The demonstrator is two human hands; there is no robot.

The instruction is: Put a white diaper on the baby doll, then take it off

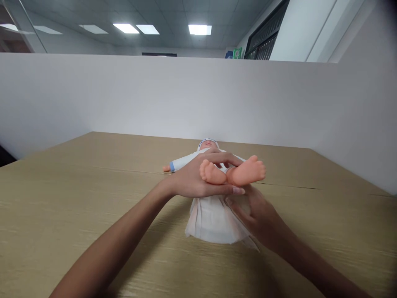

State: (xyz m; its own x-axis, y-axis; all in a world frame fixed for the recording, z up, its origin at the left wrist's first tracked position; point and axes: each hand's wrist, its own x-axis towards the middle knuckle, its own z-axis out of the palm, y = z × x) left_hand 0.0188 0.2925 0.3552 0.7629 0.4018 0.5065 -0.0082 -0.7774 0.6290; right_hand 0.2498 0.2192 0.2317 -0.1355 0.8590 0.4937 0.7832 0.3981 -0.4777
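Note:
A baby doll (248,171) in white clothes lies on its back on the wooden table (77,194), head pointing away from me. My left hand (194,178) is wrapped round the doll's ankles and holds both bare feet up off the table. Under the doll's bottom lies a white diaper (211,221), spread flat toward me. My right hand (256,213) rests on the diaper's right side just below the raised legs, fingers curled against the cloth. The doll's right arm, with a blue cuff, sticks out to the left.
White partition walls (155,95) close off the table at the back and on the right. The tabletop stretches wide to the left and right of the doll. Ceiling lights show above the partition.

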